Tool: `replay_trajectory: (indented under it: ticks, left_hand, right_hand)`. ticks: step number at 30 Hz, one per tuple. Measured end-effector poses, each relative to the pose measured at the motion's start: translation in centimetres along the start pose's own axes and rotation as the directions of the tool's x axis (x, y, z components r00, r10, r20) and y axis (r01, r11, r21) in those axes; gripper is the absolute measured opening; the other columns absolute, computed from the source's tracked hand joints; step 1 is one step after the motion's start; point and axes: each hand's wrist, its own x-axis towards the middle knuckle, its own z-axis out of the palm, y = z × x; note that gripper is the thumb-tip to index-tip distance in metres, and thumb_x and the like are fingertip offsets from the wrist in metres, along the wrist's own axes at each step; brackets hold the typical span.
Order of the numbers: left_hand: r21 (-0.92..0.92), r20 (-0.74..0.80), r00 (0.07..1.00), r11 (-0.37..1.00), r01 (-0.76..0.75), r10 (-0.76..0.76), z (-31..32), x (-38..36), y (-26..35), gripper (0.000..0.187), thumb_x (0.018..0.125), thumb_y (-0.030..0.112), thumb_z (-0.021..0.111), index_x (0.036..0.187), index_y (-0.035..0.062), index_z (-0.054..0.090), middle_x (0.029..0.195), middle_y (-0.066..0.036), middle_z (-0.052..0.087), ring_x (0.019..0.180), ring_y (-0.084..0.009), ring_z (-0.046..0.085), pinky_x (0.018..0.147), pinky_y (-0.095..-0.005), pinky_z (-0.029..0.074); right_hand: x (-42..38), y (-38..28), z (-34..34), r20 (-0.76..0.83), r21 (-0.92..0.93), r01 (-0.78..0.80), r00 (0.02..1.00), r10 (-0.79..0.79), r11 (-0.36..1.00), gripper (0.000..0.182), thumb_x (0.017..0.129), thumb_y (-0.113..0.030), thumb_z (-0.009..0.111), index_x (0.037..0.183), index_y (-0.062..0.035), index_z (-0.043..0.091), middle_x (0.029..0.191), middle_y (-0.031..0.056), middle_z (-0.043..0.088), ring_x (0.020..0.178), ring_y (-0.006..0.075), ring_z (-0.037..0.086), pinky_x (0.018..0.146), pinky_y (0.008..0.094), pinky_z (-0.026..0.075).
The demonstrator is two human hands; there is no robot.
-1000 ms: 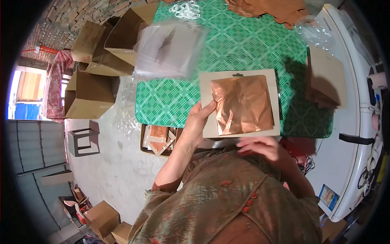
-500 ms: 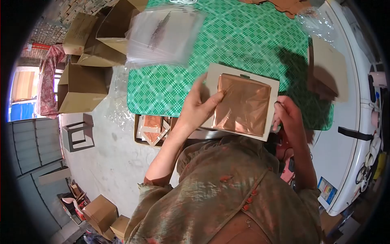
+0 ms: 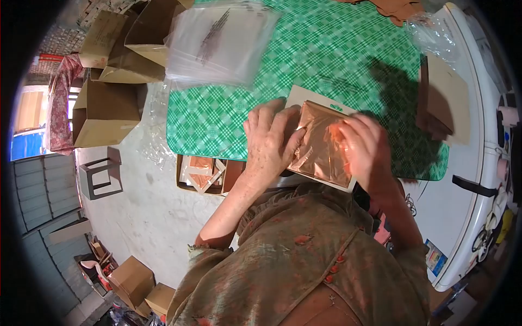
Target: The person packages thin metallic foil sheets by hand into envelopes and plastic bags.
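Note:
A pale card [image 3: 309, 93] with a cut-out hanging hole at its top rests, slightly tilted, at the near edge of the green checked table. On it lies a flat, shiny copper-coloured packet [image 3: 321, 146] with creased film. My left hand [image 3: 272, 136] grips the card's left side, its thumb on the packet's left edge and its fingers curled over the card. My right hand [image 3: 367, 149] lies over the packet's right side, fingers stretched out onto the film and slightly blurred. Its thumb is hidden.
Clear plastic bags [image 3: 223, 43] are stacked on the green tablecloth [image 3: 217, 119] at the left. More cards [image 3: 446, 100] lie at the right beside crumpled plastic. A box [image 3: 201, 173] of copper-coloured pieces sits below the table's near left edge. Open cartons [image 3: 109, 111] stand further left.
My right hand has moved left from the card's right edge onto the packet. My left hand's fingers have come over the card's front. The card has turned slightly clockwise.

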Motion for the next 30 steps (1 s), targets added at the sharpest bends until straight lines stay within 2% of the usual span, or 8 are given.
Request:
replay_trajectory:
  ticks: [1,4,7,11,14,19,30]
  left_hand:
    - [0.001,0.001,1.000,1.000,0.003,-0.003,0.1,0.0,-0.1,0.049,0.089,0.025,0.085,0.133,0.0098,0.070,0.139,-0.014,0.061,0.128,-0.0372,0.053,0.106,-0.0508,0.041]
    - [0.046,0.006,1.000,0.999,-0.020,0.020,0.1,0.0,-0.3,0.048,0.088,0.023,0.083,0.132,0.0089,0.070,0.142,-0.015,0.061,0.130,-0.0376,0.053,0.106,-0.0507,0.040]
    - [0.072,0.002,0.999,0.997,-0.037,0.037,0.0,0.1,-0.3,0.048,0.087,0.022,0.083,0.131,0.0077,0.071,0.142,-0.015,0.061,0.131,-0.0378,0.054,0.105,-0.0507,0.040]
    - [0.064,-0.003,1.000,0.998,-0.030,0.030,0.0,0.1,-0.3,0.047,0.086,0.022,0.083,0.130,0.0071,0.071,0.141,-0.015,0.062,0.130,-0.0373,0.055,0.104,-0.0506,0.040]
    - [0.057,0.023,1.000,0.998,-0.012,0.010,0.1,-0.1,-0.5,0.045,0.090,0.027,0.081,0.132,0.0112,0.072,0.144,-0.012,0.062,0.131,-0.0381,0.053,0.107,-0.0521,0.039]
    - [0.062,0.002,1.000,0.998,-0.015,0.015,0.3,0.0,-0.3,0.043,0.090,0.025,0.082,0.130,0.0101,0.073,0.141,-0.011,0.063,0.129,-0.0367,0.055,0.107,-0.0515,0.040]
    - [0.078,-0.002,1.000,0.997,-0.013,0.013,0.5,0.0,-0.3,0.042,0.090,0.023,0.082,0.129,0.0108,0.074,0.140,-0.009,0.064,0.130,-0.0345,0.055,0.108,-0.0501,0.040]
  right_hand:
    - [0.8,-0.6,0.4,0.033,0.000,0.050,0.998,-0.050,0.999,0.050,0.088,-0.018,0.077,0.134,-0.0025,0.066,0.133,0.0104,0.069,0.128,0.0328,0.063,0.112,0.0482,0.046]
    - [2.4,-2.0,1.1,0.145,0.031,0.045,0.988,-0.049,0.999,0.069,0.088,-0.019,0.078,0.152,-0.0029,0.058,0.143,0.0108,0.064,0.139,0.0327,0.055,0.119,0.0489,0.039]
    - [2.9,-2.1,2.2,0.176,0.003,0.050,0.983,-0.050,0.999,0.075,0.087,-0.021,0.079,0.156,-0.0036,0.054,0.150,0.0104,0.058,0.142,0.0320,0.052,0.120,0.0481,0.038]
    - [3.2,-1.8,2.6,0.182,0.002,0.048,0.982,-0.047,0.999,0.075,0.085,-0.023,0.081,0.154,-0.0042,0.056,0.152,0.0100,0.056,0.142,0.0329,0.051,0.118,0.0483,0.040]
    - [3.2,-1.7,2.8,0.186,0.003,0.049,0.981,-0.049,0.999,0.075,0.085,-0.023,0.082,0.153,-0.0046,0.057,0.152,0.0101,0.057,0.142,0.0338,0.051,0.116,0.0485,0.041]
    - [3.3,-1.6,3.2,0.180,-0.007,0.051,0.982,-0.049,0.999,0.074,0.086,-0.023,0.082,0.153,-0.0047,0.057,0.153,0.0102,0.057,0.141,0.0336,0.052,0.114,0.0482,0.042]
    - [3.2,-1.6,3.5,0.217,-0.039,0.047,0.976,-0.037,0.998,0.072,0.087,-0.025,0.081,0.153,-0.0052,0.057,0.156,0.0090,0.056,0.143,0.0332,0.050,0.117,0.0485,0.039]
